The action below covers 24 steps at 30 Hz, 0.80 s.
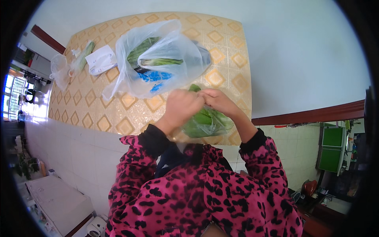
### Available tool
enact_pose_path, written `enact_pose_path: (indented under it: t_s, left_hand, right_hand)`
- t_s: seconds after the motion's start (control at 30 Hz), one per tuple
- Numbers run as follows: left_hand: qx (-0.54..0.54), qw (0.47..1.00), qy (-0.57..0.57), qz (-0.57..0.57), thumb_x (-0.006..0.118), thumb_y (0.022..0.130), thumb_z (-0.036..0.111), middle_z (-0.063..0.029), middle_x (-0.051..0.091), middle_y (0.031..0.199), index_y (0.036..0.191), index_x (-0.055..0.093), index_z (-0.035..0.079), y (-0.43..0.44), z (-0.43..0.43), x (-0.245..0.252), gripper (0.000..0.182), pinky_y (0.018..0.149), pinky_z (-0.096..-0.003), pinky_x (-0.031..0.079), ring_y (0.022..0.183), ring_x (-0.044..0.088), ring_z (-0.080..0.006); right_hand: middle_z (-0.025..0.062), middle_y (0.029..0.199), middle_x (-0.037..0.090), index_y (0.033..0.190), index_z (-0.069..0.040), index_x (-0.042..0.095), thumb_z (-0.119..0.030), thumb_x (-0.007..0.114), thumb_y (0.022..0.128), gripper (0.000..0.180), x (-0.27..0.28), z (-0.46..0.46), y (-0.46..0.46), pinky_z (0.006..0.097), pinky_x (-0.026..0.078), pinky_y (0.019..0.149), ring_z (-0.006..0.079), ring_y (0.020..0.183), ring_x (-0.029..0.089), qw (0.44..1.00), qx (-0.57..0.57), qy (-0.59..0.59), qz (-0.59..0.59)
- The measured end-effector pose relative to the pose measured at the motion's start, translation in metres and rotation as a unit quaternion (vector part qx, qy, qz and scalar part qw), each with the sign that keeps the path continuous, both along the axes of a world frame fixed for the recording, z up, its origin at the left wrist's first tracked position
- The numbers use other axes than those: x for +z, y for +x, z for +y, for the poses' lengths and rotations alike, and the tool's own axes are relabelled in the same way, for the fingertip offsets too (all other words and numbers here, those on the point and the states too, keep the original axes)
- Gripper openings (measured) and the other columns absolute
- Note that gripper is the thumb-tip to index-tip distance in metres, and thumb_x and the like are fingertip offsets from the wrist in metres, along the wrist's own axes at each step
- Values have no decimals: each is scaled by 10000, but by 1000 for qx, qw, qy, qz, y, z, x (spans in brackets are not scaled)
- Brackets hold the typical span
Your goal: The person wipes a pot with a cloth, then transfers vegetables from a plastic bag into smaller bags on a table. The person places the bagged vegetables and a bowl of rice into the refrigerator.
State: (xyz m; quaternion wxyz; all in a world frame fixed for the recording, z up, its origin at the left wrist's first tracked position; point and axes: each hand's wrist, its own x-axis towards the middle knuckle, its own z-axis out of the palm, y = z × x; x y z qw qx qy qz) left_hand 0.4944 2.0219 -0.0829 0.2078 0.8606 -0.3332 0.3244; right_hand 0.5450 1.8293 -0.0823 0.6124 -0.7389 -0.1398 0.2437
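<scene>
Both my hands meet at the top of a clear plastic bag of leafy green vegetables [207,123] at the table's near edge. My left hand [183,106] is blurred, its fingers curled at the bag's gathered neck. The fingertips of my right hand [217,100] pinch the same neck from the other side. A green leaf [194,87] shows just beyond my fingers. Farther off lies a large translucent plastic bag [189,69], with green stalks [162,61] and other greens [143,50] inside and blue printing on it.
The table [97,97] has a diamond-patterned cover. At its left are a white paper packet [101,60], a long green vegetable in a plastic bag [86,56] and a crumpled clear bag [60,71]. A wall borders the table's far and right sides. A white cabinet [59,201] stands lower left.
</scene>
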Motion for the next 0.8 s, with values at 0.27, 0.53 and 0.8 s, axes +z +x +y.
enact_pose_path:
  t_s: [0.27, 0.53, 0.8]
  left_hand:
    - [73, 996, -39, 24, 676, 632, 125, -18, 453, 607, 624, 530, 144, -5, -6, -12, 148, 547, -378, 370, 598, 486, -228]
    - [55, 968, -193, 150, 670, 825, 106, -71, 605, 716, 651, 544, 37, -59, -12, -39, 225, 579, -387, 425, 617, 546, -275]
    - [-61, 613, -423, 664, 516, 977, 185, -52, 694, 926, 938, 573, 54, -2, -14, -41, 148, 557, -208, 415, 575, 522, -63]
  right_hand:
    - [105, 715, 579, 686, -41, 631, -105, 674, 714, 82, -2, 15, -9, 391, 444, 621, 282, 737, 574, 921, -78, -72, -374]
    - [114, 682, 524, 632, -40, 547, -14, 634, 655, 94, -61, -17, -5, 417, 421, 587, 321, 676, 535, 881, -159, -288, -341]
    - [126, 754, 533, 748, -30, 545, 9, 617, 726, 85, -73, -20, -18, 403, 429, 617, 319, 704, 532, 854, -211, -203, -430]
